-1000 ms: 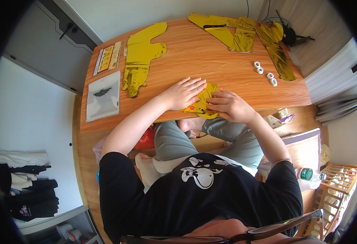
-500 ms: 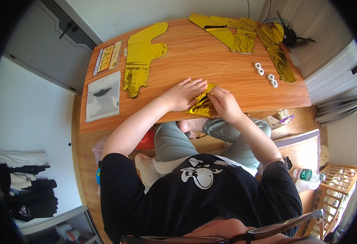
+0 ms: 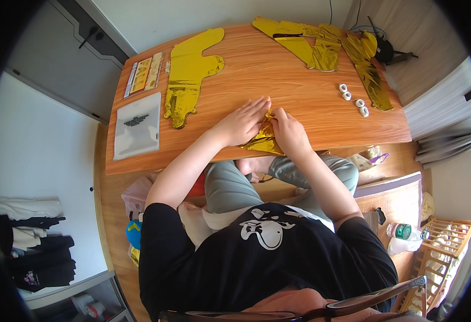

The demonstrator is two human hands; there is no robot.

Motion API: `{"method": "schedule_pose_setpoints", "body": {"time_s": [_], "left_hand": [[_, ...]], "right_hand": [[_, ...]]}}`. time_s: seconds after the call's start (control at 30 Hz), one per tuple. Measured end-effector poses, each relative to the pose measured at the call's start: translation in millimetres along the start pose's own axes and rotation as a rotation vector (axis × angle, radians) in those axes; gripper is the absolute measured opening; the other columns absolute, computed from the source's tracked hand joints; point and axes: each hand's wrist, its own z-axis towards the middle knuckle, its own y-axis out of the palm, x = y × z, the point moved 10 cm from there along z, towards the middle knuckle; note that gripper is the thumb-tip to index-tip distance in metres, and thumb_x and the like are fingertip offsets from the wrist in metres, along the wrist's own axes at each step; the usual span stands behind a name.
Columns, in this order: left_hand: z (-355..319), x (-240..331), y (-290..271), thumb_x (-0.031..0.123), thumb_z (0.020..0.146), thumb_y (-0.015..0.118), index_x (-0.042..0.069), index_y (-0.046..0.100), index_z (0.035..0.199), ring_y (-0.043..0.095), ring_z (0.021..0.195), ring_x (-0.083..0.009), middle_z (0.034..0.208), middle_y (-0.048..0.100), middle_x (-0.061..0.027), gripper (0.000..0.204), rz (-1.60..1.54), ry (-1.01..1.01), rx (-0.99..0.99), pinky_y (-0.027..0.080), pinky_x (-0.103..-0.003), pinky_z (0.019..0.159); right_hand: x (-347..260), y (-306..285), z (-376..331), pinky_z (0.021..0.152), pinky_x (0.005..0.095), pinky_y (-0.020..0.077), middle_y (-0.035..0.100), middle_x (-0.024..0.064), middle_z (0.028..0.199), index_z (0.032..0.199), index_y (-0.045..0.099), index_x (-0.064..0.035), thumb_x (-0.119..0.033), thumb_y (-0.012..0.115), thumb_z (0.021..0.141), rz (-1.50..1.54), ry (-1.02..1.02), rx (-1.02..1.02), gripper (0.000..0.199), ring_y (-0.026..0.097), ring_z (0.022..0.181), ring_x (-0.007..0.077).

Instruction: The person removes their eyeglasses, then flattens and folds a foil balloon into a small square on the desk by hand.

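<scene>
At the table's near edge lies a crumpled, folded gold foil balloon [image 3: 263, 141], deflated, between my hands. My left hand [image 3: 244, 123] rests flat across its left side, fingers stretched out and close together. With curled fingers, my right hand [image 3: 290, 134] grips the foil's right upper part. The fingertips and part of the foil are hidden under the hands. A larger flat gold foil balloon [image 3: 188, 67] lies to the left. At the far right are another gold foil balloon [image 3: 321, 45] and a long gold foil strip [image 3: 368, 70].
White ribbon rolls [image 3: 346, 96] sit on the right of the wooden table [image 3: 257, 70]. On the left are a clear plastic bag [image 3: 137, 129] and a printed card [image 3: 143, 75]. A black stand-like object [image 3: 385, 52] is at the far right corner.
My right hand has shifted slightly left and farther from me, closer to the left hand. My left hand has moved slightly too, still flat on the foil.
</scene>
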Motion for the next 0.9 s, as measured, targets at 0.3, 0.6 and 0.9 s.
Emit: {"method": "schedule_pose_setpoints", "body": {"time_s": [0.3, 0.6, 0.9], "left_hand": [[-42, -23, -14, 0.043, 0.089, 0.077, 0.009, 0.021, 0.166, 0.013, 0.161, -0.0304, 0.173, 0.02, -0.015, 0.101, -0.037, -0.195, -0.301, 0.008, -0.055, 0.13], [-44, -23, -17, 0.043, 0.084, 0.08, 0.009, 0.021, 0.167, 0.009, 0.162, -0.0299, 0.174, 0.017, -0.0138, 0.107, -0.077, -0.166, -0.337, 0.005, -0.055, 0.13], [-48, 52, -13, 0.029, 0.093, 0.067, 0.003, 0.038, 0.159, 0.039, 0.151, -0.0354, 0.162, 0.041, -0.0177, 0.076, 0.194, -0.007, -0.047, 0.03, -0.056, 0.124]], "right_hand": [[4, 10, 0, 0.08, 0.0504, 0.0547, 0.07, 0.0229, 0.098, 0.117, 0.054, -0.0035, -0.011, 0.059, 0.1, -0.072, -0.035, -0.012, 0.019, 0.068, 0.091, 0.0428], [-4, 17, 1, 0.079, 0.0495, 0.0547, 0.069, 0.0225, 0.093, 0.122, 0.051, -0.0018, -0.007, 0.055, 0.098, -0.221, -0.072, -0.058, 0.025, 0.068, 0.089, 0.042], [-4, 16, 0, 0.08, 0.0492, 0.055, 0.069, 0.0214, 0.095, 0.124, 0.048, -0.0021, -0.004, 0.057, 0.093, -0.214, -0.069, -0.08, 0.033, 0.069, 0.093, 0.0418]]}}
